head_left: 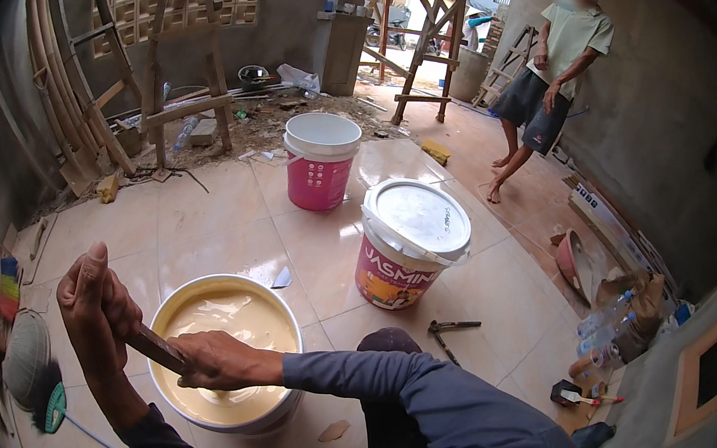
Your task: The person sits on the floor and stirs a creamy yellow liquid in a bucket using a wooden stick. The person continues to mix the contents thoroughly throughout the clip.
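Note:
My left hand (101, 300) is closed round the upper end of a wooden stick (153, 347), its thumb pointing up. Lower on the same stick, my right hand (221, 360) grips it over an open white bucket (285, 414). Thick cream-yellow paint (238, 313) fills much of that bucket, its surface marked by glossy swirls. The stick slants down toward the paint; its lower end is hidden by my right hand. Beyond my right forearm stands a lidded paint bucket (394, 275), and behind that an open pink-and-white bucket (319, 179).
A pincer-like tool (453, 330) lies on the tiles (213, 206) to the right. Plastic bottles (605, 317) and a paintbrush (579, 397) are by the right wall. A broom (57, 406) lies lower left. Wooden trestles (192, 51) stand behind; a person (555, 78) is at the far right.

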### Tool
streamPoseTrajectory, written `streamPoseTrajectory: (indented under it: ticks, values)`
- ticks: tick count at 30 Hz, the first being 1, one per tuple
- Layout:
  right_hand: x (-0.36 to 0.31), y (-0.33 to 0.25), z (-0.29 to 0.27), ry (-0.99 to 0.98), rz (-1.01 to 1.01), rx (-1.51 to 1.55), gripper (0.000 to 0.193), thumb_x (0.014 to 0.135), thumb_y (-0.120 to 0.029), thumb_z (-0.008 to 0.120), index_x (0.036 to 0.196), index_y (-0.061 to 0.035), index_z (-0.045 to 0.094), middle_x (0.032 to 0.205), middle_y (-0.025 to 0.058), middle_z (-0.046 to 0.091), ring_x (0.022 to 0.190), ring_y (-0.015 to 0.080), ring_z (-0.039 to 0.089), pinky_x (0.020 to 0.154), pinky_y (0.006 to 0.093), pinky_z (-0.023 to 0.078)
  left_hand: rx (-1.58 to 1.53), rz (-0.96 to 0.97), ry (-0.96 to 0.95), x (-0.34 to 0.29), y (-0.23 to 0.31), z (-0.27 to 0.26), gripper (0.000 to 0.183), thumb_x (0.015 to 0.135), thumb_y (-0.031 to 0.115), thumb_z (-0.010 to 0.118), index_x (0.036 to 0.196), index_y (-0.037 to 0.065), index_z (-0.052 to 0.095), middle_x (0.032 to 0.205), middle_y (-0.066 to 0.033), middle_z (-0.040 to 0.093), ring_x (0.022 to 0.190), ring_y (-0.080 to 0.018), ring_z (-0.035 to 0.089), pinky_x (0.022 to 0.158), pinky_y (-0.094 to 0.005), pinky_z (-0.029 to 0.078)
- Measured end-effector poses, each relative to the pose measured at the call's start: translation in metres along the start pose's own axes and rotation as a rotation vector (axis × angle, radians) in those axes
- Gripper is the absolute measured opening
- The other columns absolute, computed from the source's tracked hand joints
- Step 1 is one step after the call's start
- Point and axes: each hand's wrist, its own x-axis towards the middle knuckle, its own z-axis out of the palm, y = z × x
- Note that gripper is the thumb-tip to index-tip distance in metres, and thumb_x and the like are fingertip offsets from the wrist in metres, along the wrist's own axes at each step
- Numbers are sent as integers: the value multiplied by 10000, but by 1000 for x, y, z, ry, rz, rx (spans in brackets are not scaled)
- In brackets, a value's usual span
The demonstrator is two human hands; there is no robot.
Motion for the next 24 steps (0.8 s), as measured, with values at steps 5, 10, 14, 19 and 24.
streamPoseTrajectory:
  ticks: [5,10,14,19,24]
  values:
    - [11,6,16,24,5,90,392,876,-178,748,1166,-42,522,1020,195,632,962,430,633,826,498,496,98,55,37,-9,5,12,430,1016,264,699,688,155,443,495,75,318,364,-17,258,335,-231,220]
    - [17,21,7,127,-20,83,398,891,-160,748,1188,-51,508,1014,196,619,955,438,627,821,506,493,165,107,-44,-6,-15,35,411,1006,253,719,699,160,461,510,84,347,386,0,257,351,-224,191]
    - [19,26,-8,169,14,-40,405,870,-142,767,1178,-46,522,1007,200,624,962,441,638,811,519,502,89,165,-60,1,-26,33,415,1008,210,715,684,130,468,501,60,365,394,-19,274,364,-234,225]
    - [7,21,-21,200,73,-206,334,845,-98,723,1137,-35,574,1033,201,659,981,437,658,811,521,524,-17,160,-102,7,-28,26,463,1037,256,666,659,139,426,491,49,357,382,-40,284,362,-247,262]
    - [-7,15,-24,114,126,-239,347,852,-118,690,1172,-63,568,963,188,645,914,433,654,784,510,526,-80,40,-183,6,-22,21,478,1061,301,617,656,147,413,479,39,355,360,-55,296,344,-255,288]
